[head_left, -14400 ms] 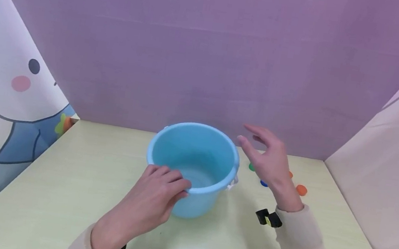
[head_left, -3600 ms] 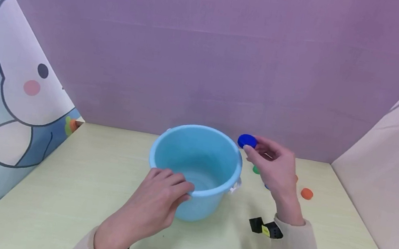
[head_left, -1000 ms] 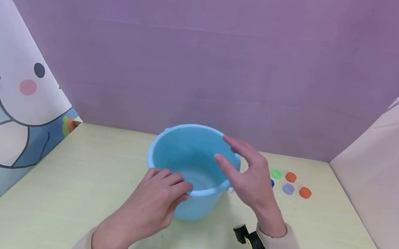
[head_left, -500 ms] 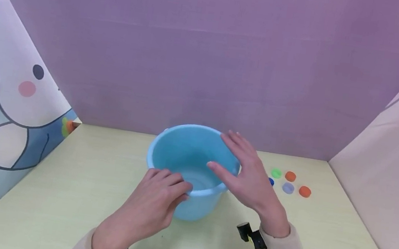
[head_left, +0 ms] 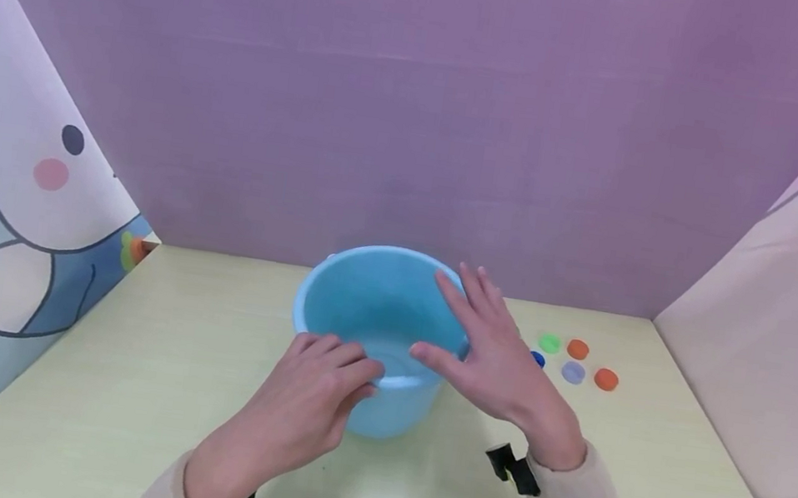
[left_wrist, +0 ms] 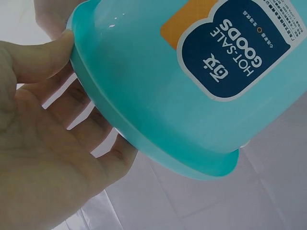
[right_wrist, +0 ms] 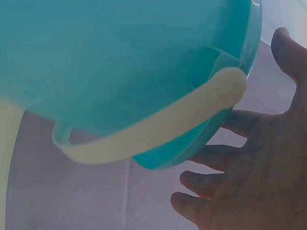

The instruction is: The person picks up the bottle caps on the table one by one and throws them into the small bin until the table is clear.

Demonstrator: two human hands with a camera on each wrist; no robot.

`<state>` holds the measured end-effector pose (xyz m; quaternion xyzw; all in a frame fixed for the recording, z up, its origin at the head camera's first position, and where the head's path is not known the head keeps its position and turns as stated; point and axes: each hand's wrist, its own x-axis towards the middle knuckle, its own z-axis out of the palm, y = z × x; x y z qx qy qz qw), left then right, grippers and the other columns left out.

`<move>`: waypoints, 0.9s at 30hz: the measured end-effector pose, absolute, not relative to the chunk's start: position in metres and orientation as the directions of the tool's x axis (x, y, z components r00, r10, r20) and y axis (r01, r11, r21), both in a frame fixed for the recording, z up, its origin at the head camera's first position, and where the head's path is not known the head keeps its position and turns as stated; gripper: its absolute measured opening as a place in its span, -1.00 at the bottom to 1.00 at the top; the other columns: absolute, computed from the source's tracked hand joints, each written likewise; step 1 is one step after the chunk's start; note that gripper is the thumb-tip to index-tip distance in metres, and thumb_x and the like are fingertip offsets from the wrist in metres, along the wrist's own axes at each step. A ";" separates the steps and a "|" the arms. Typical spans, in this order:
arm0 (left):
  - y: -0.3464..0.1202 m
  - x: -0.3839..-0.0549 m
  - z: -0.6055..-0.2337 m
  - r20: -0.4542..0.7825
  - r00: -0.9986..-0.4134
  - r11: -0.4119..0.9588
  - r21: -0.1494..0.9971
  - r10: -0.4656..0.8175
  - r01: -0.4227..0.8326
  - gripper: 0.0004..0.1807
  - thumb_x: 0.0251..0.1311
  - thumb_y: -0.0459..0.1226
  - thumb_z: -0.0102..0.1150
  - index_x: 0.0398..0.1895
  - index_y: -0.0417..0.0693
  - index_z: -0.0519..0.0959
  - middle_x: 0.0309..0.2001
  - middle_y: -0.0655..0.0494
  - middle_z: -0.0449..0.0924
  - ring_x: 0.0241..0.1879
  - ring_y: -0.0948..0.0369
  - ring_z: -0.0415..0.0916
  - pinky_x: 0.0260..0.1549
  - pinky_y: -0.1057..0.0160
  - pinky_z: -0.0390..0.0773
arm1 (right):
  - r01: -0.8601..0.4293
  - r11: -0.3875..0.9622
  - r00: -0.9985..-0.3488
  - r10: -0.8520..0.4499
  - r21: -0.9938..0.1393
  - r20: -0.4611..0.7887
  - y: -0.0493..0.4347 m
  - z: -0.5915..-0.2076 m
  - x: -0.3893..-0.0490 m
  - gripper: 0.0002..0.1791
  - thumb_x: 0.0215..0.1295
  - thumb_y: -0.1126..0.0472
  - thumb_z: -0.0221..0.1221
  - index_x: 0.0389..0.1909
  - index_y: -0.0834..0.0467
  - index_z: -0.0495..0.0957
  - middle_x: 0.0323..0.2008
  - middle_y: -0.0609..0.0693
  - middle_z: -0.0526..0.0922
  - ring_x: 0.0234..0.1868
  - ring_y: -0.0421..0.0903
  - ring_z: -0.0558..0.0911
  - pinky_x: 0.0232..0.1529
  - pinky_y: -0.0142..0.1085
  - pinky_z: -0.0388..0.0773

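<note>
A light blue plastic bucket (head_left: pixel 388 416) stands upright on the table. At its near-left rim, my left hand (head_left: pixel 307 397) grips the edge, thumb outside and fingers over the top. My right hand (head_left: pixel 493 362) hovers over the bucket's right rim, fingers spread and nothing held. The left wrist view shows the bucket's label (left_wrist: pixel 235 48), dark blue with white lettering. A white handle (right_wrist: pixel 158 127) hangs along the bucket's side in the right wrist view. Part of the bucket's floor shows with nothing on it; its near part is hidden behind the left hand.
Right of the bucket, several small round caps lie on the pale table (head_left: pixel 124 381): a green cap (head_left: pixel 549 344), a dark blue cap (head_left: pixel 538 358), a light violet-blue cap (head_left: pixel 573 372) and two orange ones. A purple cloth wall (head_left: pixel 416 117) rises behind.
My right hand pinched a dark blue cap 3.6 seconds ago; it now holds nothing. Over the last second its fingers spread wider above the bucket's rim. The left hand has kept its grip.
</note>
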<state>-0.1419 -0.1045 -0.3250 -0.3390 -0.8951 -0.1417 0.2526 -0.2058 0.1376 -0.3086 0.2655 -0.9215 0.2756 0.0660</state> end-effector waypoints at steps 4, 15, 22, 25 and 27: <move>-0.105 -0.142 -0.325 0.547 -0.643 0.728 0.085 0.536 0.680 -0.82 0.18 -0.29 0.45 -0.19 0.04 0.65 -0.31 0.22 0.59 -0.24 0.18 0.48 -0.16 0.07 0.45 | -0.517 0.737 -0.856 -0.456 -0.436 0.244 0.145 -0.309 -0.207 -0.01 0.34 -0.36 0.13 0.63 -0.04 -0.02 0.64 0.05 -0.18 0.62 0.18 -0.26 0.41 0.36 -0.02; -0.104 -0.142 -0.325 0.552 -0.641 0.730 0.082 0.533 0.678 -0.81 0.17 -0.29 0.46 -0.19 0.03 0.66 -0.31 0.22 0.59 -0.25 0.18 0.48 -0.17 0.06 0.45 | -0.492 0.775 -0.870 -0.450 -0.396 0.201 0.161 -0.308 -0.208 0.04 0.34 -0.41 0.11 0.64 0.00 -0.07 0.64 0.07 -0.19 0.62 0.18 -0.25 0.42 0.34 -0.05; -0.103 -0.142 -0.325 0.543 -0.651 0.732 0.096 0.530 0.675 -0.82 0.16 -0.30 0.46 -0.19 0.04 0.66 -0.31 0.22 0.60 -0.25 0.18 0.48 -0.17 0.06 0.46 | -0.458 0.797 -0.888 -0.435 -0.393 0.153 0.181 -0.306 -0.208 0.06 0.32 -0.42 0.12 0.65 -0.05 -0.12 0.64 0.07 -0.21 0.62 0.17 -0.29 0.41 0.38 -0.08; -0.103 -0.142 -0.325 0.539 -0.654 0.732 0.097 0.530 0.674 -0.82 0.17 -0.30 0.46 -0.20 0.05 0.66 -0.31 0.23 0.60 -0.25 0.18 0.48 -0.16 0.07 0.46 | -0.448 0.800 -0.892 -0.429 -0.399 0.142 0.189 -0.307 -0.209 0.06 0.32 -0.42 0.13 0.65 -0.05 -0.12 0.64 0.07 -0.21 0.62 0.17 -0.30 0.39 0.41 -0.10; -0.104 -0.142 -0.325 0.541 -0.653 0.732 0.096 0.531 0.674 -0.82 0.17 -0.30 0.46 -0.20 0.04 0.66 -0.32 0.23 0.59 -0.26 0.18 0.48 -0.17 0.07 0.45 | -0.442 0.802 -0.895 -0.426 -0.403 0.134 0.193 -0.308 -0.210 0.06 0.32 -0.42 0.13 0.65 -0.06 -0.11 0.64 0.06 -0.22 0.62 0.18 -0.29 0.36 0.44 -0.06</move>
